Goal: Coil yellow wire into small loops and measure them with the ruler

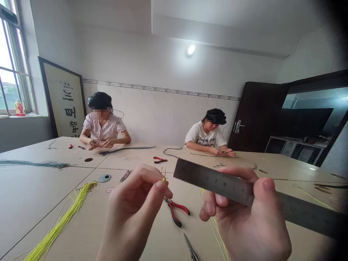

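Note:
My left hand (136, 208) is closed in a pinch on a yellow cord end (164, 179), from which a small thin loop sticks up. My right hand (250, 226) grips a steel ruler (212, 181) between thumb and fingers, its near end off the right edge. The ruler's left end is close to the loop but apart from it. Yellow cords (217, 232) hang below the right hand; whether its curled fingers hold them I cannot tell. Behind and below my hands lie red-and-black pliers (176, 212), and pointed scissors (190, 247) at the bottom.
A bundle of yellow cords (65, 221) lies on the table (81, 246) at left, near a round grey cap (104, 178). Other red pliers (160, 160) lie farther back. Dark green cords (35, 164) stretch at far left. Two people (104, 127) sit across, handling dark cords.

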Motion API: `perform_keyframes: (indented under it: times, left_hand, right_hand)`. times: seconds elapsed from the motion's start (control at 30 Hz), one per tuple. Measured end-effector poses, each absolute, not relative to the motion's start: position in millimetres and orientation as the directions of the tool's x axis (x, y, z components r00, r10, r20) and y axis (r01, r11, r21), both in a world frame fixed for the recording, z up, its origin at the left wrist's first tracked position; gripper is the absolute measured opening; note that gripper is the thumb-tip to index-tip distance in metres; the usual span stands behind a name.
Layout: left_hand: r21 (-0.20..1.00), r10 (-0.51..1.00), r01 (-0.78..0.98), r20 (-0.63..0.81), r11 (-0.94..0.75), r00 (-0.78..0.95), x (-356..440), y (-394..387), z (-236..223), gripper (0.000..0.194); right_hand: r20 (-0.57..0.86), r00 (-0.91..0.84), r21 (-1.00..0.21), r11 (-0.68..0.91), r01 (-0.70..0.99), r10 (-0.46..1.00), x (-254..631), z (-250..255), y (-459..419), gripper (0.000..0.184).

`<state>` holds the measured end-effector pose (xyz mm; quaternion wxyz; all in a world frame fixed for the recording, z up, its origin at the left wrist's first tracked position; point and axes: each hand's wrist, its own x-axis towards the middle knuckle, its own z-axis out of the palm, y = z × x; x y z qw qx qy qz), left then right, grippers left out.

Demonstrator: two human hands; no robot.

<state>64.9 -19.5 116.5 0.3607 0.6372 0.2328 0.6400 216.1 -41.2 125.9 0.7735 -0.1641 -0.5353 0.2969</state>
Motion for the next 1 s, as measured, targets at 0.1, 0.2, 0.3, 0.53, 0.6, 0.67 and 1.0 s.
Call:
perform_keyframes:
  times: [0.1,0.2,0.3,0.53,0.6,0.67,1.0]
  left_hand:
    - [0.759,0.762,-0.229,0.641,-0.609,0.096,67,-23,117,0.022]
    - [0.76,0.765,-0.307,0.63,-0.572,0.134,68,-26,119,0.021]
    - [0.764,0.76,-0.305,0.63,-0.569,0.159,67,-27,120,0.023]
    - [0.746,0.733,-0.306,0.655,-0.591,0.182,66,-27,120,0.022]
    - [0.727,0.716,-0.302,0.677,-0.616,0.17,65,-28,121,0.021]
    - [0.715,0.699,-0.288,0.694,-0.637,0.175,64,-28,121,0.022]
    - [0.708,0.658,-0.212,0.705,-0.674,0.263,59,-31,122,0.022]
  right_hand:
    - [0.739,0.245,-0.58,0.777,-0.244,0.628,218,122,-43,0.033]
    - [0.754,0.25,-0.573,0.794,-0.202,0.608,222,121,-45,0.032]
    - [0.756,0.158,-0.595,0.768,-0.235,0.635,226,122,-47,0.034]
    - [0.718,0.175,-0.622,0.734,-0.273,0.674,223,122,-49,0.035]
    - [0.689,0.201,-0.642,0.715,-0.278,0.696,220,124,-51,0.036]
    - [0.637,0.237,-0.675,0.679,-0.288,0.733,217,126,-53,0.036]
    - [0.677,0.182,-0.657,0.697,-0.287,0.713,221,123,-50,0.037]
